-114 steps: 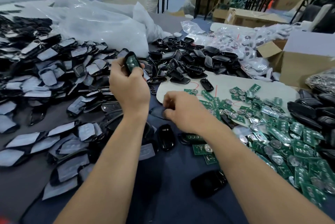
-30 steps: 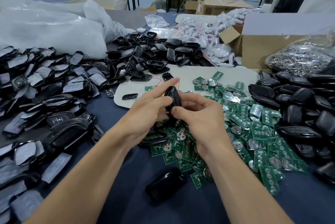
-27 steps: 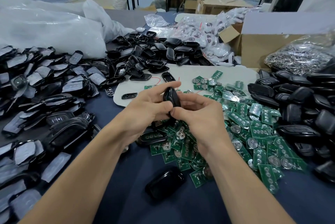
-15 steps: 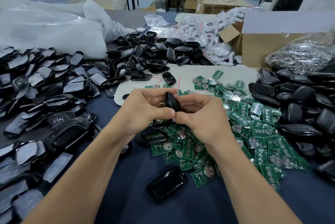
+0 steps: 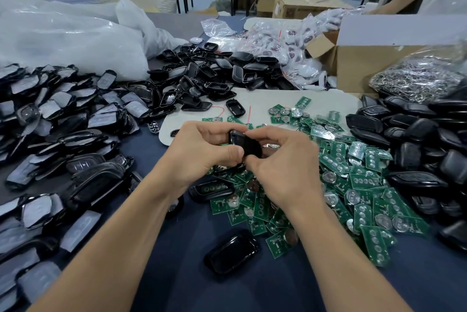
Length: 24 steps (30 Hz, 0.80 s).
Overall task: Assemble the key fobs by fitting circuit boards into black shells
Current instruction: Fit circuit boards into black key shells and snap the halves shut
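From the head view, both hands meet above the middle of the surface (image 5: 177, 273), which is covered in dark blue cloth. The left hand (image 5: 202, 152) and the right hand (image 5: 283, 165) curl in from either side and pinch one black shell (image 5: 246, 143) between them, thumbs pressed on its near face and fingers wrapped behind. The shell is held off the surface and tilted, over the near edge of a spread of green circuit boards (image 5: 353, 185) that runs to the right. Whether a board sits inside it cannot be told.

Just below the left hand lies a shell with a board in it (image 5: 211, 189). Nearer the camera, a lone glossy shell (image 5: 231, 252) rests apart on the cloth.

Black shells are heaped at the right (image 5: 417, 140) and beyond the hands (image 5: 214, 77). Film-covered black pieces (image 5: 63, 114) fill the left side. Behind them sit a white plastic bag (image 5: 70, 39) and, to the right, a cardboard box (image 5: 366, 59).
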Motion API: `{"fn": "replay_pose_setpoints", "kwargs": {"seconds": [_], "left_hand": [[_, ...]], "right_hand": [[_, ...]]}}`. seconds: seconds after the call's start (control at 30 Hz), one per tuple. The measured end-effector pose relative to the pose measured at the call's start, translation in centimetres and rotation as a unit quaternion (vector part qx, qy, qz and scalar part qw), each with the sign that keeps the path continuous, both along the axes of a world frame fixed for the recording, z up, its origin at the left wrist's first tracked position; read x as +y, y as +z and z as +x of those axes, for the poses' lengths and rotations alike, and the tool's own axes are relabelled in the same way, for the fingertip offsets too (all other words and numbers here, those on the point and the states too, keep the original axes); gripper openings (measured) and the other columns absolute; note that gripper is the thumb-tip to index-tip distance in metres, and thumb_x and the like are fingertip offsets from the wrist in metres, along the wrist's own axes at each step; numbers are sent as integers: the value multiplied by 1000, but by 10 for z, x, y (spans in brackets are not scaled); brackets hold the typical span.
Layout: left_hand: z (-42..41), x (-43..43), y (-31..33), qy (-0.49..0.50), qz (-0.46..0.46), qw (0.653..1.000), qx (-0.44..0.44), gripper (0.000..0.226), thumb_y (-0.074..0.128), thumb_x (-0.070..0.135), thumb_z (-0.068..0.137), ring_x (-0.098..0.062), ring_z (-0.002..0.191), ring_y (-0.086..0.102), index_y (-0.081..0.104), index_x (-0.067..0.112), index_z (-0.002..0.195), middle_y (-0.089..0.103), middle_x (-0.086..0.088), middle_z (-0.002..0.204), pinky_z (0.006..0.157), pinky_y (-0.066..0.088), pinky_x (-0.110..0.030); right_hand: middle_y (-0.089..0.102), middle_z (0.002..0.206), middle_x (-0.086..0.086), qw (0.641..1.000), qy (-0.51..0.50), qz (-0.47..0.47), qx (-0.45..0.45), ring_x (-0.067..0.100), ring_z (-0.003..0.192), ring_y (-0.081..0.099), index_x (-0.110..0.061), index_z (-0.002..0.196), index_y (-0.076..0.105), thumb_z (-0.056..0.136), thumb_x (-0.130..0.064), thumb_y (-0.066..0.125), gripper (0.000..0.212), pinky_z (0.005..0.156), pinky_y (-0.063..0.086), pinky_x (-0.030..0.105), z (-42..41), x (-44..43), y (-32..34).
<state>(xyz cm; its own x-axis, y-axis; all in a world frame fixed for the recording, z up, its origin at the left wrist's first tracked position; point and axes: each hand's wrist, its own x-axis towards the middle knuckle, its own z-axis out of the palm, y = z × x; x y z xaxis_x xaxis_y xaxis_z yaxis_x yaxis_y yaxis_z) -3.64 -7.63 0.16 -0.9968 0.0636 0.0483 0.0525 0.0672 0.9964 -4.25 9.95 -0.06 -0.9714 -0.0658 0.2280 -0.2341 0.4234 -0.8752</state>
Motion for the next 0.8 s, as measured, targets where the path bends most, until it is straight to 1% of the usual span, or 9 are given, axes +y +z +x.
{"fn": "replay_pose_setpoints", "kwargs": {"seconds": [0.13, 0.23, 0.3, 0.4, 0.5, 0.6, 0.67, 0.73, 0.8], "left_hand": [[2, 3, 3, 7, 4, 1000, -7, 35, 73, -9, 88, -23, 79, 74, 76, 10, 118, 80, -18, 97, 73, 63, -27], [3, 5, 4, 18, 7, 1000, -19, 27, 70, -1, 93, -26, 80, 75, 78, 12, 117, 80, -15, 97, 75, 64, -29], [2, 8, 5, 42, 9, 999, -27, 20, 66, 7, 99, -27, 78, 77, 80, 16, 110, 81, -12, 95, 72, 64, -29], [0, 12, 3, 87, -14, 996, -19, 22, 64, 6, 101, -26, 71, 77, 82, 19, 100, 81, -9, 91, 67, 65, -31], [-2, 15, 1, 114, -25, 993, -8, 31, 62, 2, 101, -32, 75, 78, 84, 21, 90, 81, -11, 88, 69, 67, -39], [-2, 15, 2, 126, -16, 992, 0, 38, 61, 0, 100, -37, 76, 78, 85, 24, 82, 80, -13, 85, 66, 67, -40], [-2, 16, 2, 132, -10, 991, 1, 36, 62, 0, 100, -37, 75, 78, 85, 22, 84, 80, -14, 84, 63, 66, -36], [-2, 16, 2, 144, -9, 990, 0, 31, 63, 0, 99, -35, 70, 77, 84, 18, 85, 80, -15, 82, 59, 64, -32], [-2, 15, 3, 147, -2, 989, 2, 27, 63, 0, 100, -31, 65, 77, 83, 14, 88, 79, -16, 82, 56, 62, -27]], "right_hand": [[74, 93, -18, 999, -18, 20, 33, 3, 80, 73, -32, 104, 80, 71, -6, 84, 42, 73, 64, 31, 3, -3, -1], [65, 93, -24, 996, -21, 46, 69, 5, 85, 70, -31, 105, 78, 71, -5, 84, 43, 81, 62, 30, 5, -6, -1], [65, 97, -23, 995, -20, 56, 83, 7, 87, 67, -29, 107, 77, 70, -4, 85, 45, 86, 60, 31, 5, -7, -2], [72, 104, -14, 994, -16, 68, 90, 10, 90, 66, -28, 108, 77, 70, -5, 82, 45, 89, 58, 36, 6, -11, -4], [73, 104, -10, 994, -12, 72, 81, 14, 89, 67, -29, 108, 76, 70, -7, 79, 44, 88, 58, 40, 4, -14, -5], [73, 102, -10, 996, -4, 55, 70, 13, 86, 68, -30, 109, 77, 72, -7, 78, 44, 85, 59, 40, 3, -14, -6], [74, 95, -14, 997, 1, 41, 63, 8, 76, 66, -32, 107, 77, 72, -8, 77, 43, 80, 60, 35, 2, -12, -6], [74, 88, -19, 998, 7, 25, 50, 0, 65, 62, -36, 102, 78, 70, -9, 77, 41, 71, 55, 22, 0, -9, -6], [77, 86, -19, 1000, 16, -22, 14, -4, 68, 67, -35, 97, 79, 69, -8, 80, 39, 67, 53, 15, -2, -6, -4]]}}
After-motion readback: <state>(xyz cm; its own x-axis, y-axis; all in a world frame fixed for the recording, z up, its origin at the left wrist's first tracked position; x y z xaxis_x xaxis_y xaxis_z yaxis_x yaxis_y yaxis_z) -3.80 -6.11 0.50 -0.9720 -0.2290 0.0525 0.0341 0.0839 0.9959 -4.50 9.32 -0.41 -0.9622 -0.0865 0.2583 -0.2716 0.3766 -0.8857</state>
